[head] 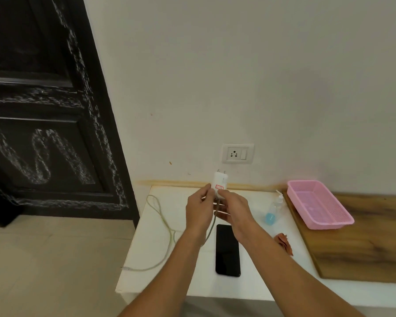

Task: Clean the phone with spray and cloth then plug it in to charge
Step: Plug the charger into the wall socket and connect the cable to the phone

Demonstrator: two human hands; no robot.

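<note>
Both hands, left hand (pixel 198 208) and right hand (pixel 234 210), have a closed grip on the white charger (pixel 220 183), pins up, just below the wall socket (pixel 237 153). The phone (pixel 228 250) lies flat on the worktop (pixel 160 225) (screen dark). The trailing cable (pixel 162 225) could snag and tug the charger askew at insertion.

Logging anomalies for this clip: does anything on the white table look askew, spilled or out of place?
Nothing spilled. The charger cable sprawls in a loose loop, its free end at the table's left edge, not in the phone. The brown cloth lies crumpled.
</note>
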